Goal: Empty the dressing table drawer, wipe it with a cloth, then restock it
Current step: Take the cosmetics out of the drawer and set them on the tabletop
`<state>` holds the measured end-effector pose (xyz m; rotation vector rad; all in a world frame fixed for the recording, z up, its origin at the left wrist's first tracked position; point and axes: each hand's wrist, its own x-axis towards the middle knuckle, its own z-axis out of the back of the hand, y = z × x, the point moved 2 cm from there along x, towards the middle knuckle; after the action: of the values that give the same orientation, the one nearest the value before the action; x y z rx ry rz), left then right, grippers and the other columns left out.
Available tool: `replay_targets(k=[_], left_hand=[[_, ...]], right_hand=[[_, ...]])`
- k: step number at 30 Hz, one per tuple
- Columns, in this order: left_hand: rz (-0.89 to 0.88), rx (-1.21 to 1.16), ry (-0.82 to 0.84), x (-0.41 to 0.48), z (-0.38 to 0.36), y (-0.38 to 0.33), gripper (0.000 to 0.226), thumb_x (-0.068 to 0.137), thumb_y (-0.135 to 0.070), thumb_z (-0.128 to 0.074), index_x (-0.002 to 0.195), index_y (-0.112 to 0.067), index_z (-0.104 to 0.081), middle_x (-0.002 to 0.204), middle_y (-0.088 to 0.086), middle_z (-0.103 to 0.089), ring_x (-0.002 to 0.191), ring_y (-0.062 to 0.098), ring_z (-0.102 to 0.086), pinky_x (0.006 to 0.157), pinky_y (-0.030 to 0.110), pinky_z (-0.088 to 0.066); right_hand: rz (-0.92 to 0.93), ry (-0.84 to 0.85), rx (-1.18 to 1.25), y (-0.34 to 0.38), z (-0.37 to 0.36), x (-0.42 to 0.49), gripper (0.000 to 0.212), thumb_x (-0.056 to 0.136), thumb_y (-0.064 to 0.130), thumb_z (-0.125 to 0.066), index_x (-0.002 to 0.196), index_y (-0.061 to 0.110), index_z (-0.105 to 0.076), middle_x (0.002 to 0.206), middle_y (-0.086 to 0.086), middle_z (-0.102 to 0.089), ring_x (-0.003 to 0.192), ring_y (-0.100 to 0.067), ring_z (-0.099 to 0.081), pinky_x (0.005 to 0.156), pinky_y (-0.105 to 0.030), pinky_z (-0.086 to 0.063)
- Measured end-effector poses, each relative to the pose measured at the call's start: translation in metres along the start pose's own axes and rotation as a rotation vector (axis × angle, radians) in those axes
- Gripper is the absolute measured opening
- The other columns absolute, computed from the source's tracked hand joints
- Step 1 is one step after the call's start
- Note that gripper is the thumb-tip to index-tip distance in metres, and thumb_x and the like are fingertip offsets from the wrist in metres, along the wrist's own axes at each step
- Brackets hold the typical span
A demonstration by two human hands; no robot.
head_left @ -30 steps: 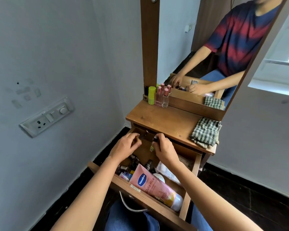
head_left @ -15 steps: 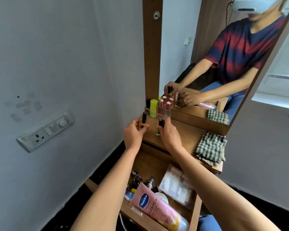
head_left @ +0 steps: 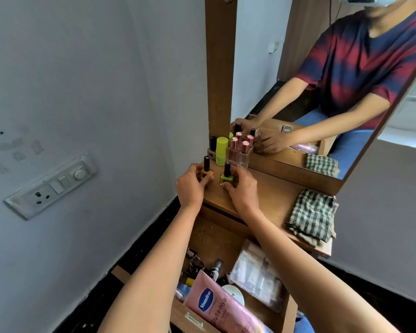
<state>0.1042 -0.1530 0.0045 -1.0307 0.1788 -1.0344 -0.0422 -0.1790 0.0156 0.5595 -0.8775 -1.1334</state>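
Abutting grey wall (head_left: 94, 80): wooden tabletop (head_left: 269, 195), mirror (head_left: 262, 68)

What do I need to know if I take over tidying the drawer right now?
Left hand grips an orange nail polish bottle, right hand a green nail polish bottle, both upright at the tabletop.
Done: some bottles stand by the mirror.
Left: the open drawer holds a pink Vaseline tube, a clear pouch and small items; empty it, wipe with the checked cloth lying on the tabletop, restock.
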Motion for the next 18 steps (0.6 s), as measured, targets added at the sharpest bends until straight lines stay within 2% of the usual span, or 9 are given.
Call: replay_targets(k=[5,13,18], left_hand=[[0.045,-0.013,0.002,0.021,-0.004,-0.003,0.037,0.078,-0.036,-0.075,0.108,-0.018,-0.064,0.098,0.000,-0.072,0.089,0.016,-0.067,0.080,0.036,-0.056],[0.075,-0.105,0.023,0.050,-0.018,-0.004,0.032,0.081,-0.019,-0.074,0.110,-0.011,-0.063,0.102,0.005,-0.071,0.094,0.017,-0.067,0.081,0.025,-0.050],[0.049,-0.112,0.021,0.054,-0.027,-0.001,0.030,0.085,-0.010,-0.070,0.114,-0.009,-0.063,0.105,0.006,-0.071,0.098,0.018,-0.067,0.089,0.032,-0.054]], right_hand=[[0.027,0.003,-0.074,0.009,-0.017,0.017,0.043,0.084,0.008,-0.067,0.125,0.012,-0.054,0.125,-0.007,-0.056,0.112,-0.022,-0.055,0.093,-0.033,-0.047],[-0.012,-0.021,-0.124,0.010,-0.032,0.040,0.034,0.089,0.008,-0.061,0.121,0.012,-0.052,0.117,-0.009,-0.058,0.106,-0.024,-0.058,0.089,-0.036,-0.051],[-0.058,-0.045,-0.112,0.006,-0.035,0.045,0.029,0.090,0.011,-0.062,0.117,0.015,-0.053,0.112,-0.007,-0.061,0.103,-0.023,-0.059,0.087,-0.040,-0.053]])
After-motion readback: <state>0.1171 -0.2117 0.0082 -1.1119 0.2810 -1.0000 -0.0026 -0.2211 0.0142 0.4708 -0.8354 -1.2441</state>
